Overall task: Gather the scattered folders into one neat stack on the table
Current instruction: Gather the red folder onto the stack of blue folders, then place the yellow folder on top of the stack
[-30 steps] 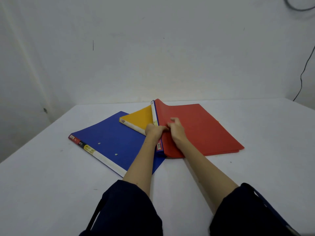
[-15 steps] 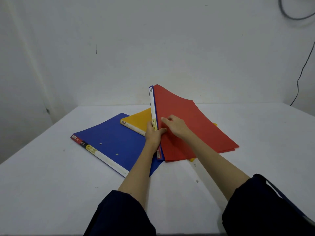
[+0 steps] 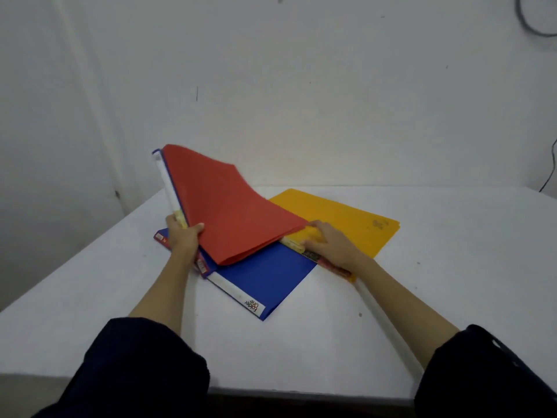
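A red folder (image 3: 229,212) with a blue-and-white spine is tilted up off the table, and my left hand (image 3: 183,236) grips its spine near the lower end. Flat beneath it lies a blue folder (image 3: 265,276), white spine toward me. A yellow folder (image 3: 340,218) lies flat to the right, partly under the red one. My right hand (image 3: 328,242) rests on the yellow folder's spine edge, fingers curled over it. All three folders overlap in the middle of the white table (image 3: 452,267).
A white wall stands close behind the table. A dark cable (image 3: 551,164) hangs at the far right. The table's near edge (image 3: 286,390) runs just in front of my dark sleeves.
My left hand has swung the red folder up and to the left. My right hand has let go of it and moved right onto the yellow folder, which now lies uncovered to the right.
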